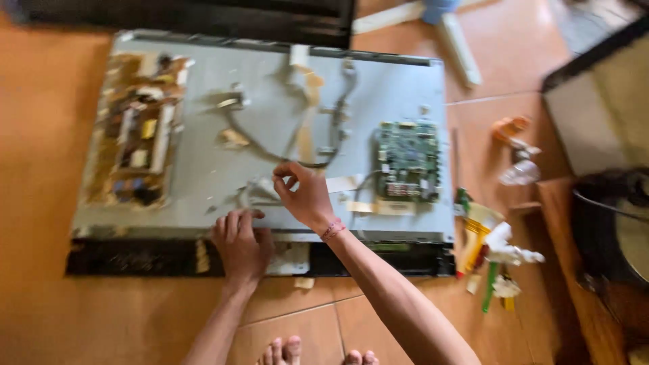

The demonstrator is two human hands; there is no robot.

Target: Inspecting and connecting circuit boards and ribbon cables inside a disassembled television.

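Two hands on opened television back panel (203,169) | left hand (240,240) flat, fingers spread, holding nothing | right hand (304,192) fingers pinched on grey cable (263,152) | risk: hard pull could tear its connector.

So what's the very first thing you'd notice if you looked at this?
The big grey metal panel lying flat on the orange tiled floor, with a green circuit board on its right and a brownish board on its left. Near its front edge, the left hand presses down while the right hand pinches something small. Screwdrivers lie scattered to the right.
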